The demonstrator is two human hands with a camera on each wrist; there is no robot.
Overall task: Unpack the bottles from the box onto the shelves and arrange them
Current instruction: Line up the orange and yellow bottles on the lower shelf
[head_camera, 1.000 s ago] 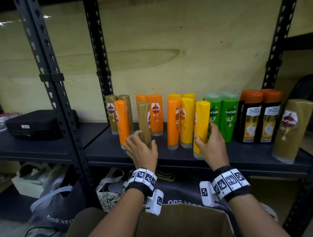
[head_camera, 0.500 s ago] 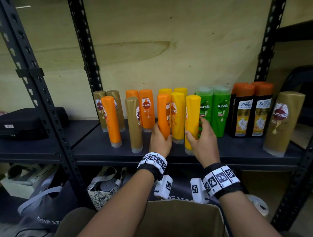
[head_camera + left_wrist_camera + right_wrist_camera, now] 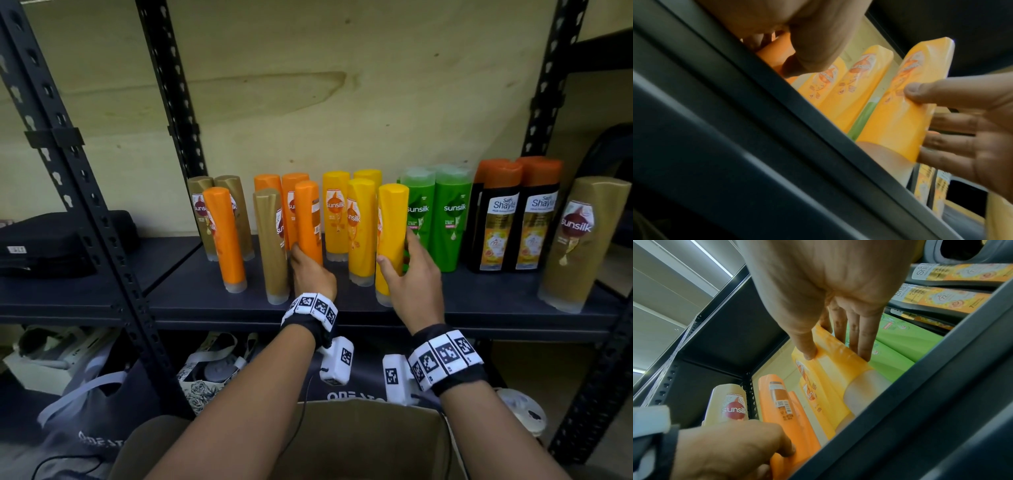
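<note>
- Two hands work one crowded shelf at once, and the widest risk is a chain of falls: tall narrow bottles stand in tight colour groups, so one knocked bottle can take its neighbours down with it.
- Next in scale, the big gold bottle at the far right stands near the front edge and apart from the other gold ones; a sweep of the right forearm could push it off toward the cardboard box below.
- Left hand grips the orange bottle low on its body, fingers wrapped round it. The bottle leans between the gold bottle and the yellow row, so sliding it back may shove the gold one sideways, which stands just beside the knuckles.
- Right hand holds the yellow bottle with the thumb on the front and straight fingers behind, against the green bottles. That grip looks light; a push inward may tip the bottle, or the fingers may drag a green one off line.
- Smaller still, the front orange bottle at the left sits among gold ones, so the sorting could end with colours mixed if it is overlooked.
- Least of all, several labels face sideways, so the row could end up uneven.
</note>
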